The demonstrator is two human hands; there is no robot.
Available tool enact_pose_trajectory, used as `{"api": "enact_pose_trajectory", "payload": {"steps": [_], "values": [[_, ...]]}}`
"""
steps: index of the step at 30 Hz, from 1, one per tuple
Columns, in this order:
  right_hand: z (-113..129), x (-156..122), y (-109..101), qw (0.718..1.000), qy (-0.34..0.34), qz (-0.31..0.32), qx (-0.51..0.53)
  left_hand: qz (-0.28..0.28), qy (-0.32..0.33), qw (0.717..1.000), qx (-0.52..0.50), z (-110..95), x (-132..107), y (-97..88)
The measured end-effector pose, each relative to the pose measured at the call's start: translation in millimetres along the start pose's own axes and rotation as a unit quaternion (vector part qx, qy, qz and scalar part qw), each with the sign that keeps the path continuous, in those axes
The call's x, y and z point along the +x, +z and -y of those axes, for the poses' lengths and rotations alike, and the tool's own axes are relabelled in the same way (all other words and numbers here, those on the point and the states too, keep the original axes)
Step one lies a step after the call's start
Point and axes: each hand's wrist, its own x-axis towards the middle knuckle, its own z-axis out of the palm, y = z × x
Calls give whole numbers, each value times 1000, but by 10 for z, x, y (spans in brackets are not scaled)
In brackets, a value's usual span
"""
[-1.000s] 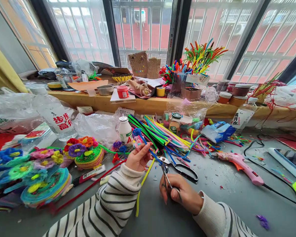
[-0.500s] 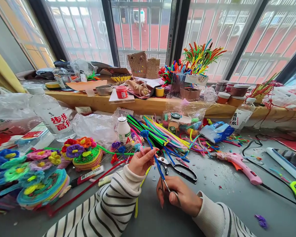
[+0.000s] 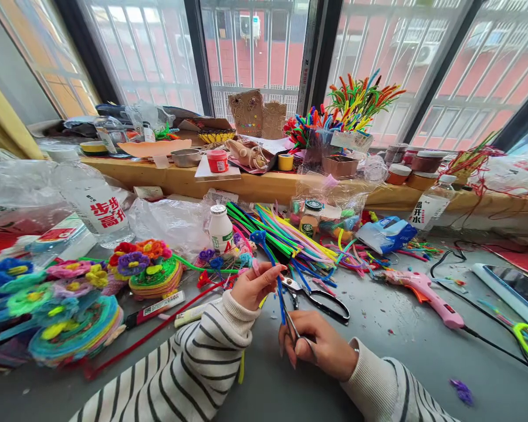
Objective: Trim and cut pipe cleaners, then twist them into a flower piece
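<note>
My left hand (image 3: 256, 286) pinches a blue pipe cleaner (image 3: 281, 299) between thumb and fingers. Its curled blue head (image 3: 258, 237) sticks up above the fingertips, and the stem runs down toward my right hand (image 3: 321, 344). That hand is closed around the handles of small metal scissors (image 3: 291, 326), whose blades point up at the stem's lower end. Whether the blades touch the stem I cannot tell. Just behind lie larger black-handled scissors (image 3: 328, 303). A bundle of coloured pipe cleaners (image 3: 290, 240) spreads beyond my hands.
Pipe-cleaner flowers (image 3: 73, 287) on coiled round bases crowd the left side. A small white bottle (image 3: 220, 225) stands behind my left hand. On the right are a pink glue gun (image 3: 426, 293) with its black cord and a purple scrap (image 3: 461, 391). A cluttered ledge (image 3: 171, 176) runs along the back.
My right hand and the small scissors have shifted slightly, with the blades looking closer together and more upright. The left hand keeps its pinch on the blue pipe cleaner.
</note>
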Motion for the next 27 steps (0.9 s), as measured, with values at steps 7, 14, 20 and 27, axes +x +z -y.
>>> {"api": "enact_pose_trajectory", "payload": {"steps": [7, 14, 20, 27], "values": [[8, 21, 26, 999, 22, -42, 20, -63, 7, 998, -17, -30, 3, -13], [34, 38, 27, 994, 59, -86, 26, -74, 39, 996, -45, -46, 18, -30], [15, 15, 0, 999, 18, -33, 0, -52, 44, 997, -30, -51, 17, -20], [49, 9, -12, 999, 12, 0, -45, -4, 24, 1000, -3, -19, -24, 30]]}}
